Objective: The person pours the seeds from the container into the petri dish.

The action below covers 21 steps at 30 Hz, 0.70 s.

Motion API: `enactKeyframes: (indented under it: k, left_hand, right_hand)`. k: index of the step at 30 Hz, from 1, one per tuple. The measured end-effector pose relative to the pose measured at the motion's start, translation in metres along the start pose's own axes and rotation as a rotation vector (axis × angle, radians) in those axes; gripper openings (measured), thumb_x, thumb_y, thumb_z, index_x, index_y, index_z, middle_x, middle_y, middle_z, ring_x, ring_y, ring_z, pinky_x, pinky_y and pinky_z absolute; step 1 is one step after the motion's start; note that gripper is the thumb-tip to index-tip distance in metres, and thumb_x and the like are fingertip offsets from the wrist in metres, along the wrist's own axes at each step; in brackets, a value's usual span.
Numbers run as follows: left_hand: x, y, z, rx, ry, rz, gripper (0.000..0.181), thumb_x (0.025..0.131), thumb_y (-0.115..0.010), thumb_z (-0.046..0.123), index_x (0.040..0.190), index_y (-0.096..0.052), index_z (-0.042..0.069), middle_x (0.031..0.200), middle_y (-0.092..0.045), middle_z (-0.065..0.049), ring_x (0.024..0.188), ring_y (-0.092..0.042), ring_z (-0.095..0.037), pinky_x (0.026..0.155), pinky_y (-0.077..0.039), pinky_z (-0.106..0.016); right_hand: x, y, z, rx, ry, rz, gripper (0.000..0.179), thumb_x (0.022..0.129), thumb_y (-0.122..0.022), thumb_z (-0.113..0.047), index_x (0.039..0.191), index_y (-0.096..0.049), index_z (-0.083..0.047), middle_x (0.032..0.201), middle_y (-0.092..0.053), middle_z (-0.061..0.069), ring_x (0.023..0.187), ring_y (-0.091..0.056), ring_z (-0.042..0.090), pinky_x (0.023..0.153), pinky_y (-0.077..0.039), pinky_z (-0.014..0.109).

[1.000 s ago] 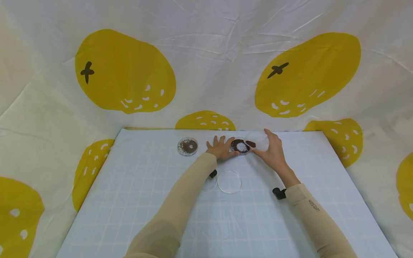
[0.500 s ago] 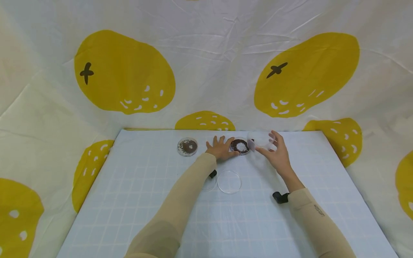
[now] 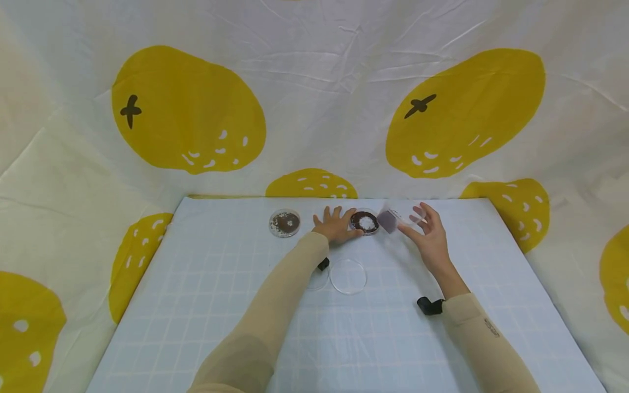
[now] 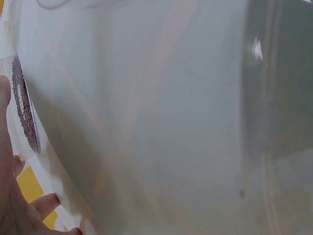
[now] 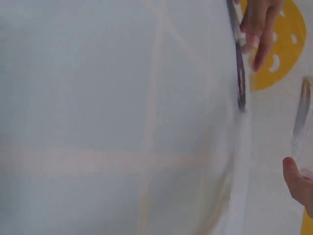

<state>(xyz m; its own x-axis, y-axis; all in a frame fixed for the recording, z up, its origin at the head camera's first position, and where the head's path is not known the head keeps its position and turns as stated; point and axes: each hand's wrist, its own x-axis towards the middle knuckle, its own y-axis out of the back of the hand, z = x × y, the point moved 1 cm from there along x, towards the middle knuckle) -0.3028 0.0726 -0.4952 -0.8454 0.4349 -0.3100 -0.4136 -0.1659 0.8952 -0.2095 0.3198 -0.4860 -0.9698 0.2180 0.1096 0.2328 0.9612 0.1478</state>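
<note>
Near the table's far edge, a petri dish [image 3: 371, 231] holds dark brown granules around a pale centre. My left hand [image 3: 335, 226] grips its left rim between thumb and forefinger, other fingers spread on the cloth. In the left wrist view, the thumb and forefinger lie on either side of the dish [image 4: 25, 112]. My right hand [image 3: 431, 240] holds a tilted clear plastic container [image 3: 388, 219] in the air just right of the dish, thumb below and fingers above. Dark material shows at the container's lower left end. The right wrist view catches only the container's edge [image 5: 302, 112].
A second petri dish [image 3: 284, 223] with brown granules stands left of my left hand. Two clear round lids or dishes lie nearer; one [image 3: 348, 276] shows whole, the other [image 3: 318, 279] is partly behind the left forearm. A patterned curtain [image 3: 324, 109] rises behind the table.
My right hand has drawn the container right, off the dish, and turned it so its dark end faces the camera more. The left hand and both dishes have stayed put.
</note>
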Motion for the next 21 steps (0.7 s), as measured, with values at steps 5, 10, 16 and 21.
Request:
enactKeyframes:
  k: [5, 10, 16, 21]
  left_hand:
    - [0.001, 0.0, -0.001, 0.008, 0.003, -0.002, 0.08, 0.094, -0.044, 0.071, 0.161, -0.013, 0.039, 0.167, -0.01, -0.008, 0.15, -0.001, -0.043, 0.11, -0.008, -0.072]
    - [0.004, -0.003, -0.001, 0.015, 0.014, 0.0, 0.081, 0.094, -0.043, 0.073, 0.16, -0.012, 0.04, 0.167, -0.01, -0.007, 0.15, -0.001, -0.042, 0.111, -0.009, -0.072]
    - [0.007, -0.004, -0.001, 0.007, 0.024, -0.004, 0.08, 0.094, -0.044, 0.072, 0.16, -0.012, 0.041, 0.167, -0.01, -0.006, 0.15, -0.001, -0.042, 0.11, -0.007, -0.072]
    - [0.007, -0.005, -0.001, 0.003, 0.015, 0.001, 0.081, 0.093, -0.045, 0.072, 0.161, -0.012, 0.04, 0.167, -0.01, -0.008, 0.15, 0.0, -0.043, 0.11, -0.006, -0.073]
  right_hand:
    - [-0.005, 0.002, -0.001, 0.106, 0.042, 0.012, 0.089, 0.085, -0.081, -0.006, 0.156, -0.03, -0.018, 0.154, -0.037, 0.013, 0.139, -0.038, 0.034, 0.091, -0.048, 0.016]
    - [-0.015, 0.007, -0.014, 0.057, 0.047, 0.033, 0.089, 0.086, -0.08, -0.006, 0.156, -0.026, -0.013, 0.155, -0.035, 0.017, 0.139, -0.038, 0.035, 0.094, -0.046, 0.017]
    - [-0.021, 0.021, -0.015, -0.093, 0.052, 0.082, 0.092, 0.087, -0.081, -0.015, 0.157, -0.022, -0.012, 0.154, -0.036, 0.013, 0.137, -0.038, 0.038, 0.089, -0.047, 0.012]
    - [-0.022, 0.033, -0.01, -0.181, 0.061, 0.145, 0.095, 0.084, -0.084, -0.017, 0.156, -0.023, -0.009, 0.153, -0.036, 0.011, 0.134, -0.04, 0.035, 0.092, -0.048, 0.017]
